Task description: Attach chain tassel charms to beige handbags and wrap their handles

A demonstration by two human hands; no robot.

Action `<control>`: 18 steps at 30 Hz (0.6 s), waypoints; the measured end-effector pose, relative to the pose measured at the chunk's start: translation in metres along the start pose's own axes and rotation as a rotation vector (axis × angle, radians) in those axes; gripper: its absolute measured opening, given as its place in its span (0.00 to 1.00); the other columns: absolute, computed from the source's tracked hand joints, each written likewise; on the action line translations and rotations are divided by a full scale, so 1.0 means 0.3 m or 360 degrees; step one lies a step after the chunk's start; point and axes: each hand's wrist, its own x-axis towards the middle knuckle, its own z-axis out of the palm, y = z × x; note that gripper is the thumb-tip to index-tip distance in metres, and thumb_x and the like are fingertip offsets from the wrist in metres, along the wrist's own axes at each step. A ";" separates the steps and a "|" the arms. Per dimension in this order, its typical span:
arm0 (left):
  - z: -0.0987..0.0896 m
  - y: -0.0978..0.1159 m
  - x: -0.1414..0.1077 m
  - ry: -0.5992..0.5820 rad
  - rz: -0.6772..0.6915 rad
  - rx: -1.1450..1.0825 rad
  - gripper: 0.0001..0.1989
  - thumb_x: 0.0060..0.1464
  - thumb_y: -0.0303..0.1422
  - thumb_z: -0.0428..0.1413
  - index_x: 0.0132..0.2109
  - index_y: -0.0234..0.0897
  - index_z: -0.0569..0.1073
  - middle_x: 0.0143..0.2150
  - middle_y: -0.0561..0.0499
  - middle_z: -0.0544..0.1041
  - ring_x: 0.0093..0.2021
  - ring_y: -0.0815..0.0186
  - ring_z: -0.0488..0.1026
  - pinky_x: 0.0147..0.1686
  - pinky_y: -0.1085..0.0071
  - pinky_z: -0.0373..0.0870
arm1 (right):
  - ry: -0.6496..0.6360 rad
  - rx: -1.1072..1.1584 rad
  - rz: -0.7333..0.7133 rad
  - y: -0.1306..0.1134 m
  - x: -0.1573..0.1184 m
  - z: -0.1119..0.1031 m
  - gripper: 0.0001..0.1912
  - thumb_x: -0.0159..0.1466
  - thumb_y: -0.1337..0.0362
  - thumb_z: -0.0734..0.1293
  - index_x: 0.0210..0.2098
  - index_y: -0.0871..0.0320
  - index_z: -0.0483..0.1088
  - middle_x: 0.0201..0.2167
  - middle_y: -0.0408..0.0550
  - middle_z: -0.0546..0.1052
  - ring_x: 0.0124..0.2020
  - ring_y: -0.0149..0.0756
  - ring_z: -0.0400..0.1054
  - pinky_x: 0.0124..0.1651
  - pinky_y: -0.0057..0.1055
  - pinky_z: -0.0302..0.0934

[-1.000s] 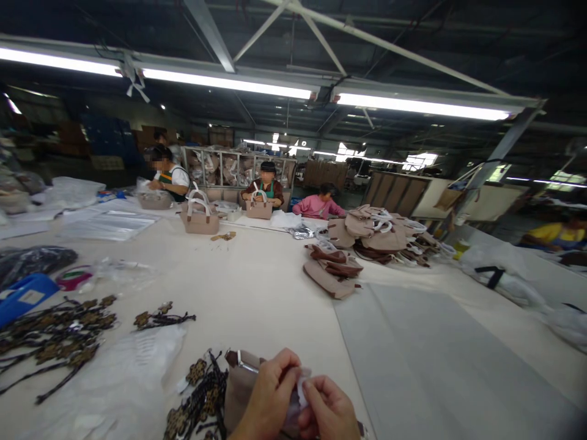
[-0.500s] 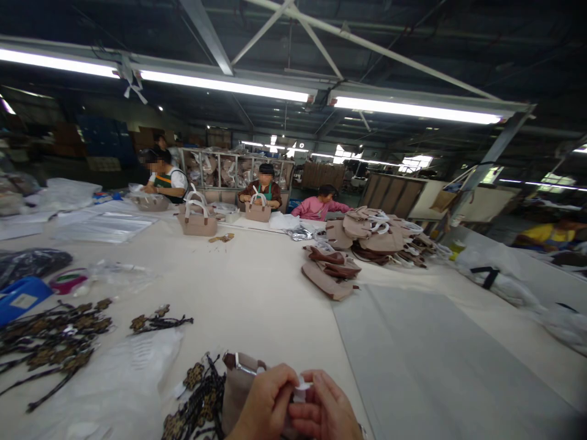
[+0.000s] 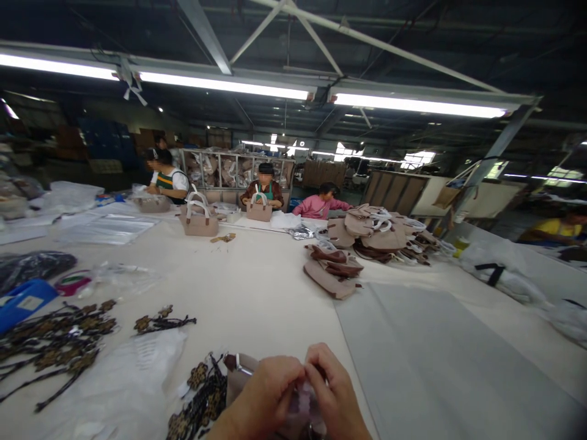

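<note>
My left hand [image 3: 270, 388] and my right hand [image 3: 334, 391] meet at the fingertips, both closed in a pinch. A thin whitish strip [image 3: 303, 400] hangs just below the fingertips; its exact kind is unclear. Under and beside my hands lies a beige handbag [image 3: 236, 388] with a brown corner tab, mostly covered by my left hand and forearm. Left of the bag rests a bunch of black cord charms with brown flower shapes [image 3: 202, 403].
More flower charms [image 3: 68, 342] lie at left, near a plastic sheet [image 3: 123, 379] and a blue object [image 3: 30, 299]. A grey sheet [image 3: 426, 354] covers the right. Beige bags [image 3: 380, 232] are heaped beyond. Co-workers [image 3: 261, 189] sit across the table [image 3: 247, 281].
My hands have drawn together and risen slightly. The right hand has turned from half-open, palm showing, to a closed pinch, and the white strip now sits lower between the hands.
</note>
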 end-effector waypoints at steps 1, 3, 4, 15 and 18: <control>-0.004 0.003 0.004 0.0002 -0.0018 -0.0041 0.06 0.53 0.25 0.46 0.31 0.38 0.65 0.28 0.52 0.72 0.28 0.67 0.65 0.30 0.72 0.58 | -0.0043 0.0143 0.0096 0.000 0.005 -0.001 0.13 0.63 0.56 0.61 0.24 0.54 0.59 0.25 0.40 0.62 0.30 0.35 0.58 0.34 0.31 0.54; -0.001 0.007 0.011 0.0043 -0.0165 -0.0247 0.06 0.51 0.24 0.47 0.34 0.38 0.66 0.29 0.53 0.71 0.30 0.68 0.66 0.31 0.73 0.59 | -0.0093 0.0392 0.0292 0.001 0.010 -0.007 0.15 0.62 0.53 0.64 0.26 0.55 0.61 0.24 0.38 0.60 0.29 0.34 0.56 0.34 0.30 0.54; 0.006 0.008 0.014 0.0077 -0.0262 -0.0375 0.07 0.50 0.24 0.47 0.34 0.38 0.66 0.29 0.54 0.70 0.29 0.68 0.65 0.30 0.73 0.59 | -0.0092 0.0467 0.0358 0.002 0.009 -0.010 0.16 0.61 0.52 0.66 0.26 0.55 0.61 0.24 0.38 0.59 0.29 0.34 0.55 0.34 0.30 0.54; -0.009 -0.007 0.030 -0.0325 -0.0523 -0.0569 0.06 0.51 0.25 0.49 0.33 0.37 0.69 0.30 0.55 0.72 0.32 0.68 0.65 0.30 0.74 0.59 | 0.0266 -0.0097 -0.0063 -0.020 0.028 0.001 0.14 0.66 0.57 0.60 0.25 0.53 0.60 0.25 0.40 0.64 0.28 0.35 0.60 0.33 0.30 0.55; -0.022 0.005 0.012 -0.0217 -0.0555 -0.0389 0.10 0.54 0.24 0.47 0.37 0.38 0.72 0.33 0.53 0.75 0.36 0.66 0.69 0.37 0.72 0.62 | 0.0307 -0.0117 0.0077 -0.037 0.064 -0.020 0.15 0.66 0.54 0.60 0.26 0.53 0.62 0.21 0.39 0.64 0.24 0.34 0.59 0.29 0.29 0.53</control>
